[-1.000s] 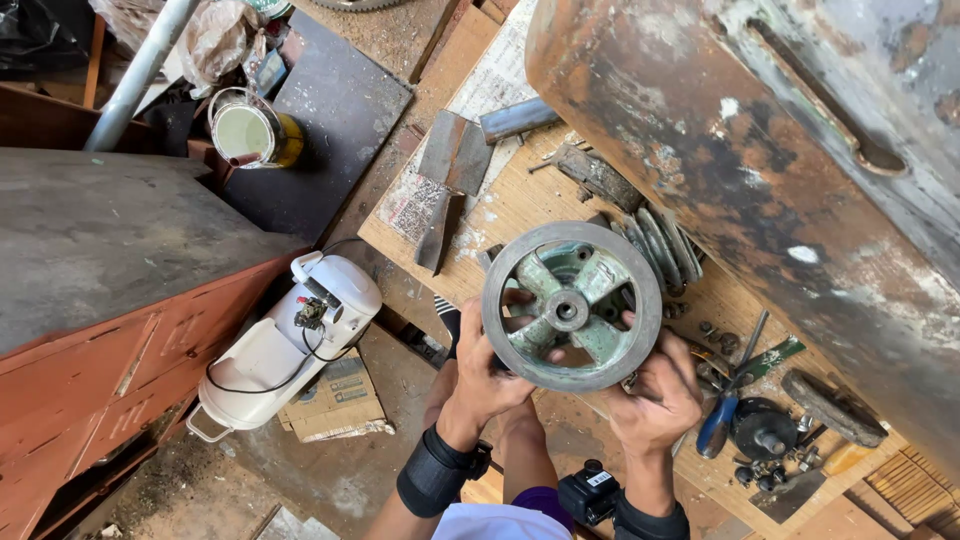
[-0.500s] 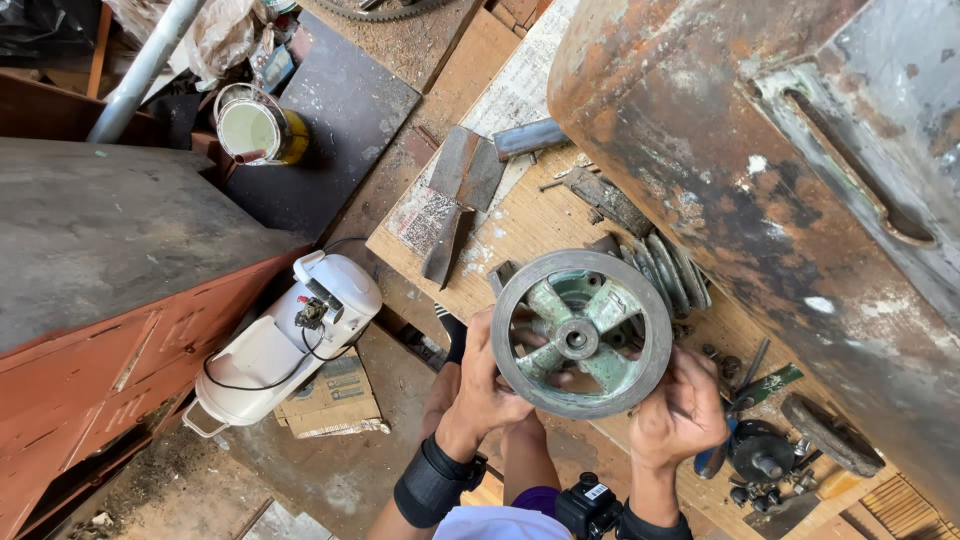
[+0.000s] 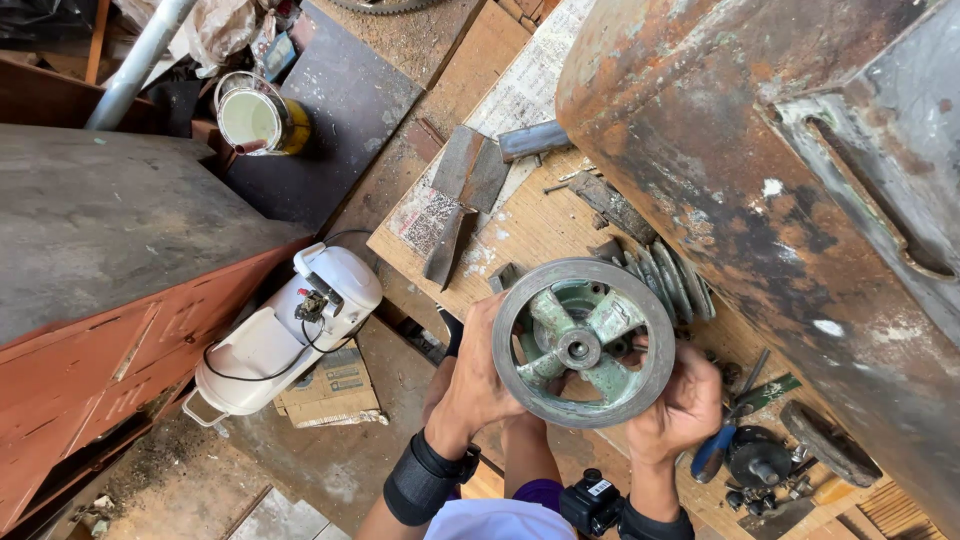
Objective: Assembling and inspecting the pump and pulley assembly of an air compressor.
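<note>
— The left hand (image 3: 480,375) is gripping the left rim of that green pulley (image 3: 583,343), fingers wrapped round its edge. See it?

— Yes, and the right hand (image 3: 685,405) is clasping the lower right rim. Both are holding the pulley up, face toward the person, just over the near edge of the counter (image 3: 540,225).

— It is showing four spokes and a hub in the middle. Behind it more grooved pulleys (image 3: 675,280) are leaning in a stack, just beside it.

— And the big rusty tank (image 3: 760,170) is looming over the right side of the counter. Flat metal plates (image 3: 465,190) are lying on the counter further back, well apart from the hands.

— Down on the floor, left of the left hand, a white cylinder (image 3: 285,335) with a black cable is lying on its side. A blue-handled tool (image 3: 712,458) is sitting near the right hand.

— A paint can (image 3: 255,115) is standing open up on the dark board.
</note>
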